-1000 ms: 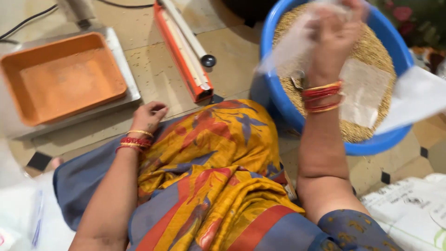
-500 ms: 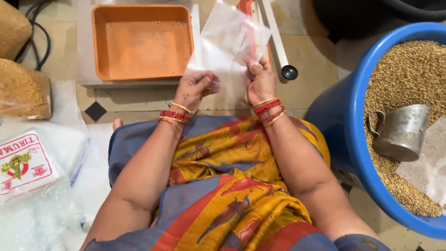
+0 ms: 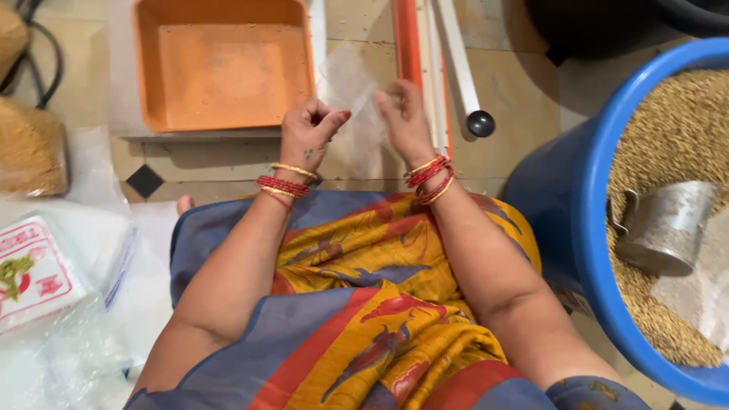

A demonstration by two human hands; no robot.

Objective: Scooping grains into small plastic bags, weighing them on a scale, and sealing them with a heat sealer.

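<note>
A thin clear plastic bag (image 3: 351, 91) is stretched between my two hands above the tiled floor. My left hand (image 3: 310, 130) pinches its left edge with thumb and fingers. My right hand (image 3: 404, 114) grips its right edge. Both wrists carry red and gold bangles. My lap, covered in orange, blue and red cloth (image 3: 364, 304), lies just below the hands. The bag looks empty.
An orange tray (image 3: 152, 68) sits on a scale at the top left. An orange-and-white sealer bar (image 3: 425, 53) lies to the right of the bag. A blue tub (image 3: 585, 205) of grain holding a metal cup (image 3: 664, 224) stands right. Filled bags (image 3: 30, 148) and packaged plastic bags (image 3: 38, 277) lie left.
My right hand came away from the blue tub with the plastic bag and my left hand rose to meet it. Since then both hands hold the bag lower and spread it apart.
</note>
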